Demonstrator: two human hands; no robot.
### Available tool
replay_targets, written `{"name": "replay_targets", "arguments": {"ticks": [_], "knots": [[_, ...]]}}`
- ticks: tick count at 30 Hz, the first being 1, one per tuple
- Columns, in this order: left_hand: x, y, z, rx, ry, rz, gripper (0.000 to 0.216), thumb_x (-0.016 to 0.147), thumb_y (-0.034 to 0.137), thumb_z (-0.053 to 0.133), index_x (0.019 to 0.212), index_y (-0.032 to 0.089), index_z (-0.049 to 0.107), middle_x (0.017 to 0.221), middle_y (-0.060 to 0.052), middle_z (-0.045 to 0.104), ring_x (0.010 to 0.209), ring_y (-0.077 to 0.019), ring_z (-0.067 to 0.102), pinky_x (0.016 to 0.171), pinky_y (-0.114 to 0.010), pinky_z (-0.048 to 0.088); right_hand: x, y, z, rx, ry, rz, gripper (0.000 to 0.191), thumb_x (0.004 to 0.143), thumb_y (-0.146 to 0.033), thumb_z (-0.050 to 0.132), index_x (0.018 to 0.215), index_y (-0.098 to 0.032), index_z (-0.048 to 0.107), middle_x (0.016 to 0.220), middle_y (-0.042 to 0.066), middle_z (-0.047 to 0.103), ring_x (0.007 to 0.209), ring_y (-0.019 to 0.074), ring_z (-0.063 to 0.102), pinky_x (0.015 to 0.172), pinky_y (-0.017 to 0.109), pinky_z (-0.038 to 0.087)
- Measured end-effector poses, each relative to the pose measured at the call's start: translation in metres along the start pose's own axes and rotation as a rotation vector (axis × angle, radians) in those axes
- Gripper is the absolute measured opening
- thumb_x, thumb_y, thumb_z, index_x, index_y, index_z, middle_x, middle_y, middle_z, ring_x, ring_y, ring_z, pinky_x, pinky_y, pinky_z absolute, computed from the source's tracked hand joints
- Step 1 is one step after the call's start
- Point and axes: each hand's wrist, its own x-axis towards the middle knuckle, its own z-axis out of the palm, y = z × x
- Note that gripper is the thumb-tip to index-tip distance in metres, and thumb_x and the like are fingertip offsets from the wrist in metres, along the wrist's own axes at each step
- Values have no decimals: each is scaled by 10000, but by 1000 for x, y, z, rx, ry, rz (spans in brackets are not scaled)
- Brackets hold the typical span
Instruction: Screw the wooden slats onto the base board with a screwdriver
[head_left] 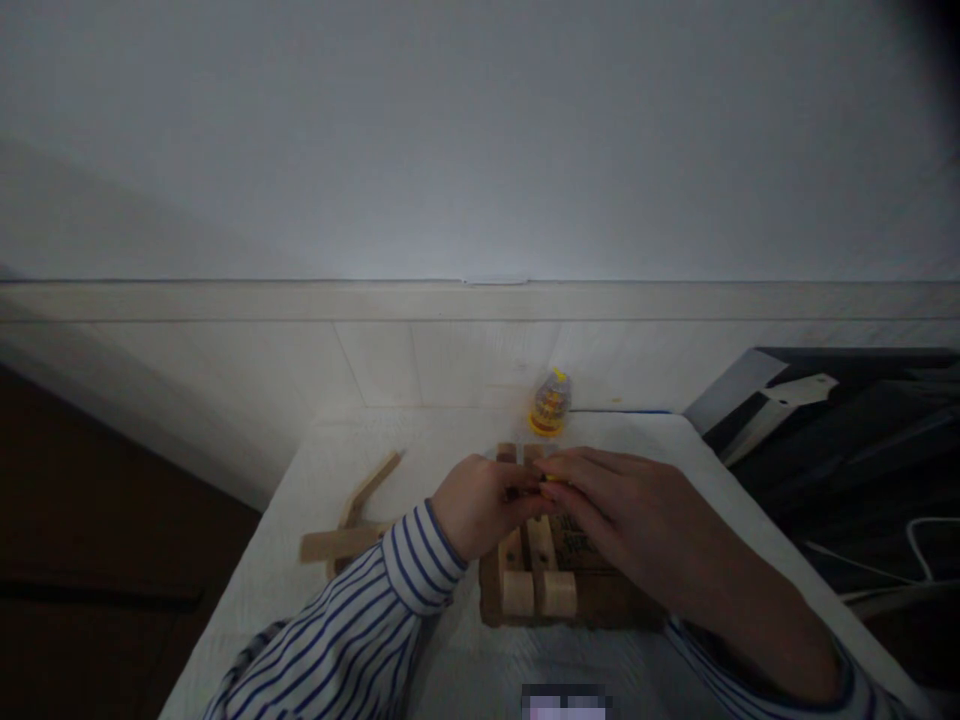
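Observation:
My right hand (637, 505) is closed, thumb and fingers pinching a small yellow piece (553, 478) that is mostly hidden. My left hand (480, 505) is closed too, its fingertips meeting those of the right; what it grips there is covered by the fingers. Beneath both hands, two wooden bars (512, 550) lie side by side, with a wooden block (559, 594) across the near end of each. They rest on a brown cardboard sheet (491, 605) with dark print.
Behind the hands stands a clear cone-shaped case with yellow tiers (550, 405). Joined wooden strips (337, 545) lie left of my left forearm. The white table (255, 600) meets a pale wall (450, 360). Dark items and a cable (911, 540) are at the right, a pixelated device (566, 705) at the bottom.

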Motion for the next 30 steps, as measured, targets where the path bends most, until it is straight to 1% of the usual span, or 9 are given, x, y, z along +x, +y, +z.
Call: {"name": "replay_targets", "arguments": {"ticks": [7, 11, 18, 21, 23, 25, 27, 30], "knots": [[0, -1, -1, 0, -25, 16, 207, 811, 320, 534, 898, 196, 676, 672, -5, 659, 568, -111, 553, 530, -178, 375, 1, -2, 0, -33, -1, 29, 145, 838, -237, 427, 831, -188, 563, 781, 40, 624, 663, 169, 585, 569, 293, 439], [-1, -1, -2, -17, -22, 44, 210, 823, 308, 521, 928, 200, 667, 651, 4, 650, 557, -104, 543, 531, -176, 367, 1, -2, 0, -44, -11, 39, 136, 843, -251, 425, 844, -187, 545, 792, 40, 614, 665, 174, 578, 564, 296, 424], [-1, 0, -4, -23, -46, 79, 212, 841, 296, 496, 934, 198, 659, 684, 8, 650, 584, -102, 549, 521, -172, 350, 1, -2, 2, -64, -41, 71, 149, 860, -297, 407, 826, -194, 509, 739, 26, 582, 621, 179, 557, 525, 296, 392], [-1, 0, -4, -37, -40, 88, 210, 842, 290, 494, 937, 197, 656, 691, 10, 650, 589, -99, 548, 522, -171, 350, 1, -1, 2, -53, -41, 82, 168, 867, -311, 394, 833, -191, 506, 757, 33, 586, 657, 179, 563, 561, 296, 398], [-1, 0, -4, -38, -34, 77, 208, 840, 283, 494, 941, 194, 654, 670, 11, 644, 577, -98, 543, 523, -172, 353, 1, -1, 2, -44, -40, 84, 182, 874, -316, 380, 849, -187, 506, 772, 39, 588, 677, 176, 564, 580, 295, 401], [0, 0, -3, -27, -27, 51, 210, 834, 283, 496, 940, 196, 655, 646, 10, 636, 560, -99, 537, 521, -175, 358, 2, 0, 3, -52, -34, 84, 200, 875, -328, 370, 832, -187, 504, 751, 35, 586, 645, 172, 559, 559, 292, 396], [0, 1, -1, -10, -26, 16, 205, 810, 295, 524, 924, 195, 663, 632, 7, 632, 546, -102, 533, 516, -178, 364, 3, 0, 3, -60, -28, 79, 196, 873, -327, 374, 821, -189, 505, 738, 30, 587, 622, 172, 557, 539, 291, 394], [1, 2, 2, -6, 0, -21, 195, 766, 306, 574, 871, 176, 674, 634, -1, 636, 540, -106, 537, 512, -177, 372, 4, 0, 3, -46, -21, 80, 169, 864, -306, 395, 848, -191, 518, 761, 35, 600, 645, 178, 569, 542, 293, 409]]}}
